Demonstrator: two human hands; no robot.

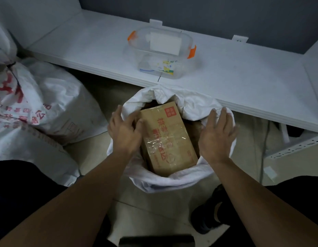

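Left hand grips a cardboard box, red Chinese print blurred, inside a white sack; right hand spread flat at its right rim.

Left hand touches a cardboard box inside the white sack; right hand hovers alongside.

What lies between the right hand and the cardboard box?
Head view: only the shadowed inside of the white sack shows between the right hand and the cardboard box; it is too dark there to tell more.
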